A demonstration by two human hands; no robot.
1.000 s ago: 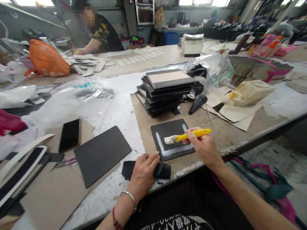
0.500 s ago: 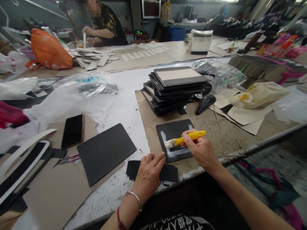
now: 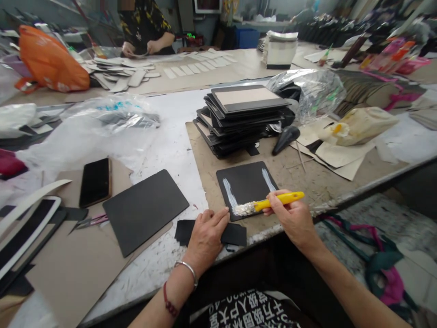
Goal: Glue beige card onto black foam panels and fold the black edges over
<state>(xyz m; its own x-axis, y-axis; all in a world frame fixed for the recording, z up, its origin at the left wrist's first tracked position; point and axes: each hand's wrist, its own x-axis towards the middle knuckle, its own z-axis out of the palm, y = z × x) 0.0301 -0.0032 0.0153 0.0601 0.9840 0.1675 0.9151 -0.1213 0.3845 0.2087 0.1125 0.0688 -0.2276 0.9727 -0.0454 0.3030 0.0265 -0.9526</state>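
the right hand (image 3: 295, 223) grips a yellow brush (image 3: 262, 204), its white-coated bristles (image 3: 243, 209) against a streaked black panel (image 3: 243, 182); the left hand (image 3: 207, 234) lies across black strips (image 3: 235, 233), fingertips at the panel's edge. a panel stack (image 3: 235, 123) stands beyond.

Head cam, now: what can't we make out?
All in the head view:
Flat black rectangular panel: lower right corner, behind the right hand.
Streaky white coating: whether it continues under the yellow-handled brush, covered by caked bristles.
Stacked thin black strips: middle, under the left hand.
White-framed dark panel: top, cut off by image edge.
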